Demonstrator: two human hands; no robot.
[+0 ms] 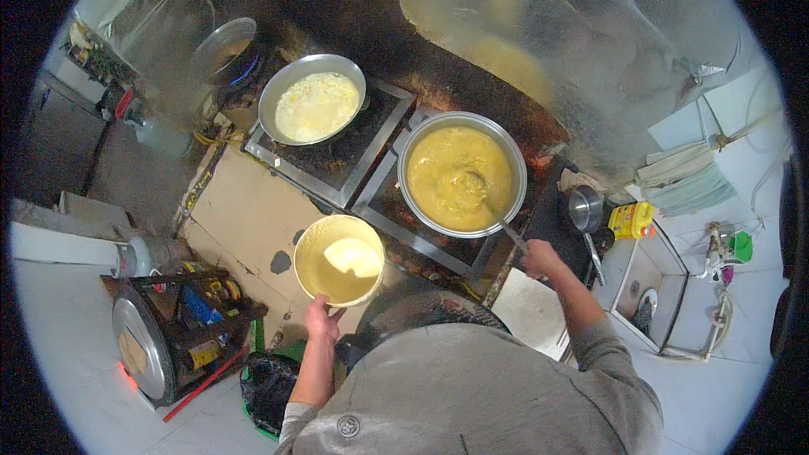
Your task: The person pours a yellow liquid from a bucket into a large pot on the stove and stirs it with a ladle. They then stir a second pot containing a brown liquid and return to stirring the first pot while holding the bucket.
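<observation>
In my left hand (322,318) is a pale yellow bucket (307,263), gripped at its near rim. Its mouth faces up; a bright patch shows inside, and I cannot tell what it contains. My right hand (542,259) is closed round the long handle of a metal ladle (508,230). The ladle's bowl dips into thick yellow soup (438,162) in a wide metal pot (403,173) on the right burner. On the burner to the left stands a metal pan (271,99) with a pale, curdled-looking liquid (313,108).
Farther back left, another pan (229,40) sits over a blue flame. A small saucepan (585,207) and a yellow jug (630,221) are right of the pot, near a sink (634,274). At lower left are a cluttered rack (198,320) and a black-lined bin (268,388).
</observation>
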